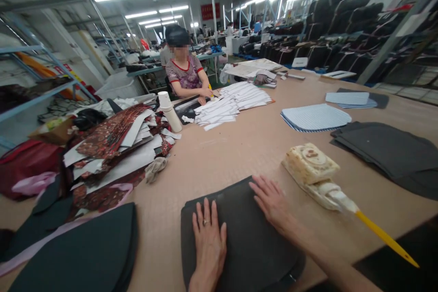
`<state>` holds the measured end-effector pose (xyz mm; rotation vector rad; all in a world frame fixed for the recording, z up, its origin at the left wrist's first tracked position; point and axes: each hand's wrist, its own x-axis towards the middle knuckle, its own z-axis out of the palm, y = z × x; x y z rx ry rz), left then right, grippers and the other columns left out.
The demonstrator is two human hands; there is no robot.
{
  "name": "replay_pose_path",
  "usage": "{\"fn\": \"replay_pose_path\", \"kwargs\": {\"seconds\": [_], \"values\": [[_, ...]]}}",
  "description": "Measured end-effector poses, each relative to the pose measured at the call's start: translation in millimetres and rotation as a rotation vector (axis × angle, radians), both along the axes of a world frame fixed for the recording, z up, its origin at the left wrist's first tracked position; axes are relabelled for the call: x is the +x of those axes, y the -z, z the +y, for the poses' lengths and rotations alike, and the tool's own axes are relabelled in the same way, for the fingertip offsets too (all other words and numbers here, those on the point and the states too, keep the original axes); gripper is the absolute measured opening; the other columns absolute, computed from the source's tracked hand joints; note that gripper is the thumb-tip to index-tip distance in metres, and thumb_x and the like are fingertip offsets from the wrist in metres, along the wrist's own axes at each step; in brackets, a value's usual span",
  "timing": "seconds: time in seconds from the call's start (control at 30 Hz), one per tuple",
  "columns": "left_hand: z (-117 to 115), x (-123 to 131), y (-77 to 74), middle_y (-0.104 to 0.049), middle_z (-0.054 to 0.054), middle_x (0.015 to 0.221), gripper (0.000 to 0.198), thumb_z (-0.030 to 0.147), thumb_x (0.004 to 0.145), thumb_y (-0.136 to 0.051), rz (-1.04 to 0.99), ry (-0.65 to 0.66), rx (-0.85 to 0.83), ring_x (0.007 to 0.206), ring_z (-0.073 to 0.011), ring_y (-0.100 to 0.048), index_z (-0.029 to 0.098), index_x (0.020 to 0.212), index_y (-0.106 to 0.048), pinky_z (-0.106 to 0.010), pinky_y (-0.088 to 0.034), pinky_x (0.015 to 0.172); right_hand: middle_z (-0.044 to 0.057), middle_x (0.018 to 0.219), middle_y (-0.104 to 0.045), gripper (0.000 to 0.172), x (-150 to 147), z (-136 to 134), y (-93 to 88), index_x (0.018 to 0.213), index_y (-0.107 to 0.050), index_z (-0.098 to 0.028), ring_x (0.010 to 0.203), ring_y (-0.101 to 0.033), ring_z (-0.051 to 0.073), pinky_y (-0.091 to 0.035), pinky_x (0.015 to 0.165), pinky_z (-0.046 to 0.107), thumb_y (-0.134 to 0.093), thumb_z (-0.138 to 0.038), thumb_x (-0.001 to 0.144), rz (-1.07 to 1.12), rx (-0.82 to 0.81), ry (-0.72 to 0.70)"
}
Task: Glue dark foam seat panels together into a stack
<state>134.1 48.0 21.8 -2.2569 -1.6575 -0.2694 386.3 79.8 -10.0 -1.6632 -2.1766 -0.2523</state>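
A stack of dark grey, round-cornered sheets (244,237) lies on the table in front of me. Flat on its left part rests my left hand (209,235), fingers stretched out, a ring on one finger. My right hand (272,198) lies on the far right edge of the same stack, its fingers extended too. Neither hand grips anything. Just right of the stack sits a glue-crusted, cream-coloured container (310,164). Against it lies a brush with a yellow handle (386,239) and a whitish, caked head.
Dark curved panels (85,251) are piled at the left, and more grey sheets (393,148) at the right. Striped pieces (315,116) lie beyond the container. Patterned scraps (112,132) and a cream bottle (171,116) stand left. Across the table (219,155), a co-worker (185,68) handles white strips (236,102).
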Motion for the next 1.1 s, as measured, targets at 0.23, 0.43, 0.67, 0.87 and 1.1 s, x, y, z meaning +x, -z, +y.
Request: {"fn": "replay_pose_path", "kwargs": {"seconds": [0.23, 0.43, 0.67, 0.87, 1.1], "values": [[-11, -1, 6.4, -0.039, -0.006, 0.144, 0.053, 0.04, 0.089, -0.036, -0.06, 0.125, -0.196, 0.131, -0.0248, -0.037, 0.02, 0.138, -0.03, -0.048, -0.04, 0.103, 0.004, 0.141, -0.042, 0.044, -48, -15, 13.5, 0.132, -0.046, -0.021, 0.129, -0.034, 0.028, -0.029, 0.102, 0.048, -0.041, -0.028, 0.089, -0.003, -0.042, -0.062], [-35, -102, 6.5, -0.042, -0.027, 0.136, 0.056, 0.04, 0.09, -0.027, -0.158, -0.419, -0.112, 0.134, -0.0402, -0.024, 0.004, 0.131, -0.041, -0.065, -0.031, 0.099, 0.006, 0.143, -0.039, 0.044, -36, -14, -4.7, 0.133, -0.044, -0.017, 0.132, -0.029, 0.026, -0.025, 0.107, 0.047, -0.035, -0.03, 0.093, 0.048, -0.211, -0.07], [-19, -73, 1.6, -0.036, -0.011, 0.145, 0.049, 0.038, 0.091, -0.032, -0.255, -0.096, -0.273, 0.137, -0.0291, -0.022, 0.019, 0.137, -0.034, -0.052, -0.029, 0.107, 0.011, 0.146, -0.032, 0.047, -16, -19, -21.2, 0.136, -0.039, -0.016, 0.136, -0.022, 0.026, -0.023, 0.108, 0.049, -0.035, -0.035, 0.093, 0.077, -0.221, -0.007], [-28, -54, -2.8, -0.037, -0.011, 0.145, 0.046, 0.033, 0.091, -0.033, -0.111, -0.098, -0.22, 0.136, -0.0313, -0.024, 0.019, 0.134, -0.039, -0.059, -0.025, 0.107, 0.013, 0.145, -0.033, 0.052, -34, -39, -24.2, 0.136, -0.038, -0.011, 0.136, -0.021, 0.027, -0.022, 0.109, 0.048, -0.039, -0.038, 0.092, 0.05, -0.25, -0.088], [-25, -32, -11.4, -0.04, -0.008, 0.143, 0.048, 0.036, 0.089, -0.038, -0.062, 0.097, -0.269, 0.133, -0.029, -0.032, 0.021, 0.135, -0.038, -0.053, -0.032, 0.106, 0.013, 0.141, -0.04, 0.044, -73, -34, -20.5, 0.132, -0.045, -0.014, 0.134, -0.027, 0.027, -0.025, 0.108, 0.051, -0.039, -0.034, 0.093, 0.192, -0.263, -0.168]]}}
